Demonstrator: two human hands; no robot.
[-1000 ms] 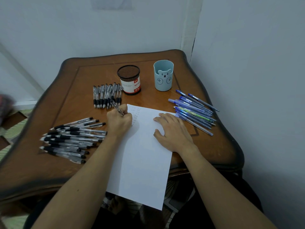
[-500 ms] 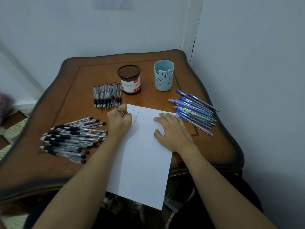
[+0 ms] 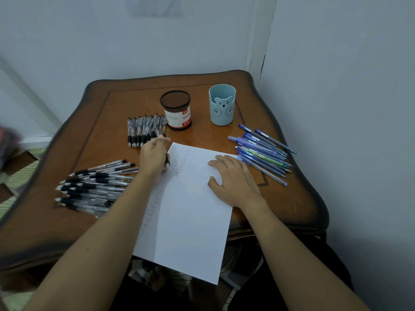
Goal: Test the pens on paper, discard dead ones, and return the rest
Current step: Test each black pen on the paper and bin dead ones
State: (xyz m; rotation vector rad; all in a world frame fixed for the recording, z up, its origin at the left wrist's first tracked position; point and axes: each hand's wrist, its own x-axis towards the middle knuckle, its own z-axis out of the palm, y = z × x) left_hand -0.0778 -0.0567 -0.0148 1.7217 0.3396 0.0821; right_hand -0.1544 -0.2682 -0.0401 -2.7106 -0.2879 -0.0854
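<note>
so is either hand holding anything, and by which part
The left hand holds a pen by its mid-barrel; the right hand lies flat on the paper, holding nothing.

Brown wooden table (image 3: 101,131) in corner; pale walls (image 3: 134,52); patterned floor (image 3: 24,176) left.

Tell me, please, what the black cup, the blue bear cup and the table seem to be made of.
Black cup: fine wire mesh, likely metal, matte; you see through its upper wall; a white and red label wraps it. Blue bear cup: smooth, matte, pale blue, probably moulded plastic, though ceramic is possible. Table: brown wood with glossy varnish, by its sheen.
</note>
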